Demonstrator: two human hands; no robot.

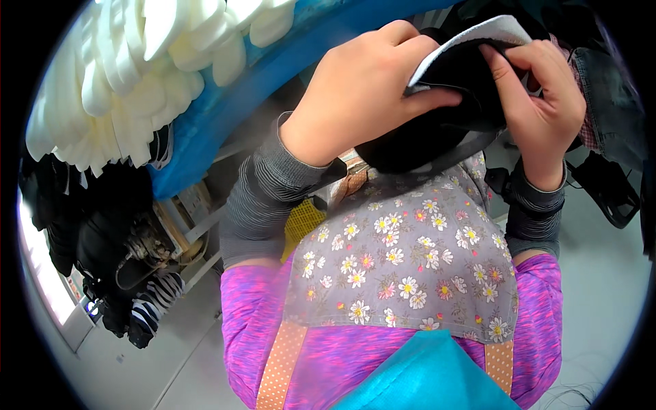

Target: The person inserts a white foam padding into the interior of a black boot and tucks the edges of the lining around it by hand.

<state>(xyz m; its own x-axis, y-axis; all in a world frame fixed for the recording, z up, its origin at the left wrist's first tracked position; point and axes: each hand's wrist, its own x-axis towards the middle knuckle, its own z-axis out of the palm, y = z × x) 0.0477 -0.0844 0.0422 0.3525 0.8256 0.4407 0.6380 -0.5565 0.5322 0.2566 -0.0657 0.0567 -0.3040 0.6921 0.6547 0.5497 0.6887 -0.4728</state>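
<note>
A black cloth piece (410,143) with a stiff, pale grey-white layer (471,41) along its upper edge hangs before me at the upper right. Its exact kind does not show. My left hand (369,89) grips the left side of that edge, thumb pressed inside the black fold and fingers behind. On the other side, my right hand (547,96) pinches the edge between thumb and bent fingers. Between the two hands the fold gapes open. The lower part of the cloth hangs just above my flowered apron (410,260).
Several white, sole-shaped pads (116,75) are heaped on a blue-covered surface (273,68) at the upper left. Dark clothing or bags (96,219) hang below it, next to a striped cloth item (157,304). A yellow mesh basket (301,222) stands under the surface. Denim (605,96) lies at right.
</note>
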